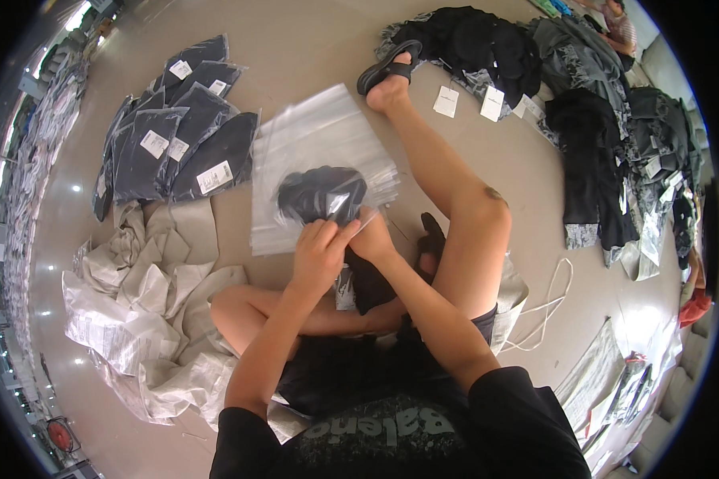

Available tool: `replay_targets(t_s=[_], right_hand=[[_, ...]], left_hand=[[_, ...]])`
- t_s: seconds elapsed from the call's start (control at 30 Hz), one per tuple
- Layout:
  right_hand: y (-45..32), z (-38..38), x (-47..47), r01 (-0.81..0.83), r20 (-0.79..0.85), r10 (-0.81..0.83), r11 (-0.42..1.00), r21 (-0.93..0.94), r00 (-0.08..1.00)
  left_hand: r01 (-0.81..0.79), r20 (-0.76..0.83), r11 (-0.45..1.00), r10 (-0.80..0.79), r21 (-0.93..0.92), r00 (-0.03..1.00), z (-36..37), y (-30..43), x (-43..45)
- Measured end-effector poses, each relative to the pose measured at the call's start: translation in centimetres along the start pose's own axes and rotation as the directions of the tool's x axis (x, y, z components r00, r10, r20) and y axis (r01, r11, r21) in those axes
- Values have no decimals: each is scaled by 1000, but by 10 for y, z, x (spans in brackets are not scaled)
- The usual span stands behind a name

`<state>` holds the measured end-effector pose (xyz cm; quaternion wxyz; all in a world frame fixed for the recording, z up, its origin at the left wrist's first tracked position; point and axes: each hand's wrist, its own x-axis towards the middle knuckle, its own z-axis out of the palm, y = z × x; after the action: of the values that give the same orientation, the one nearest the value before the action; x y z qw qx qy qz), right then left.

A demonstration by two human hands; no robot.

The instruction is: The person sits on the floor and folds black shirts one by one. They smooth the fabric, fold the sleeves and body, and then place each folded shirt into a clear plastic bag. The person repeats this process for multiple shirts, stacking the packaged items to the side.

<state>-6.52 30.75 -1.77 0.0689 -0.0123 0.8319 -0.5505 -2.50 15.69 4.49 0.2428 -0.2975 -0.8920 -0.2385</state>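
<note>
A dark garment (320,190) lies partly inside a clear plastic bag over a stack of flat clear plastic bags (311,132). My left hand (322,244) pinches the near edge of the bag, its fingers bent over the plastic. Close beside it, my right hand (368,236) is curled at the mouth of the bag on the black cloth; its fingertips are hidden. More black cloth (368,284) hangs below my wrists between my legs, with a grey patterned piece (345,290) next to it.
Bagged dark garments with labels (183,135) are piled at the left. Crumpled pale woven sacking (156,287) spreads beside my bent leg. Black and grey tagged garments (593,161) lie at the right. A cord (554,299) loops on the floor; another person (620,30) is at the far right.
</note>
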Motion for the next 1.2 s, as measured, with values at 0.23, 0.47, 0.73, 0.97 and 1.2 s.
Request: replay_targets(t_s=[0.23,0.47,0.73,0.97,1.2], right_hand=[[6,17,7,14,25,-41,745,667,999],[-6,-3,20,-210,77,266,520,828,961],[-7,14,44,24,-307,158,857,515,938],[-15,19,51,-17,-162,-73,869,-495,984],[-15,27,79,131,-23,-178,800,-586,984]], left_hand=[[366,-294,929,-336,51,895,-25,-66,-11],[439,167,845,-407,-304,898,-37,-38,-42],[678,175,622,-673,-391,718,9,-21,-92],[758,75,456,-833,-467,548,10,8,-102],[468,157,881,-454,-64,877,0,37,-92]])
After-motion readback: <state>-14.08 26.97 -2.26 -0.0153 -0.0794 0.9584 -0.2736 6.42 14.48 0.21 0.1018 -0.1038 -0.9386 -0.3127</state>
